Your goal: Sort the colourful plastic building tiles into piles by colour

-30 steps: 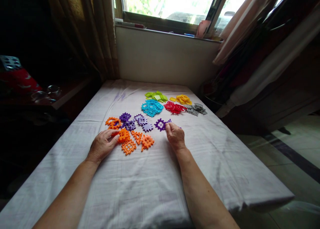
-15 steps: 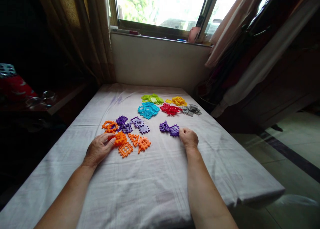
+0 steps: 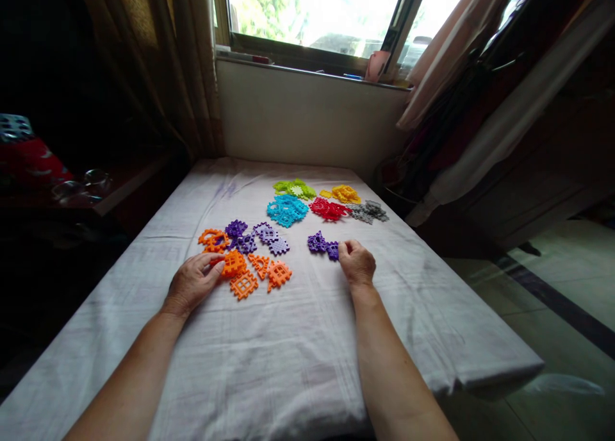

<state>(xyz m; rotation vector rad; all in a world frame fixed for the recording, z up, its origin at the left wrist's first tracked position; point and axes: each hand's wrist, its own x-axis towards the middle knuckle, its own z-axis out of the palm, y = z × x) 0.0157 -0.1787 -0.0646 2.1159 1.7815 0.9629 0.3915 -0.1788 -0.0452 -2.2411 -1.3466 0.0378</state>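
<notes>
My left hand [image 3: 196, 279] is closed, thumb and fingers at the left edge of an orange square interlocking building piece [image 3: 234, 263] with a window pattern. Around it lie more orange pieces, among them a flat square one [image 3: 244, 285], a triangular one [image 3: 259, 265] and a rounded one [image 3: 279, 274]. Just behind is a loose group of purple pieces [image 3: 245, 243]. Over on the right, my right hand [image 3: 356, 261] is curled closed at a purple square building piece [image 3: 332, 250], covering its right part. Another purple piece [image 3: 316, 242] touches that one on the left.
Toward the far side of the cloth-covered table [image 3: 298, 364] are piles of green [image 3: 294, 189], blue [image 3: 287, 210], red [image 3: 328, 209], yellow [image 3: 346, 193] and grey pieces [image 3: 369, 211]. A wall and window [image 3: 312, 18] stand behind. Clothes [image 3: 461, 146] hang at the right.
My right hand has shifted slightly left and now covers more of the purple square piece. My left hand stays at the orange piece. The whole view has moved a little.
</notes>
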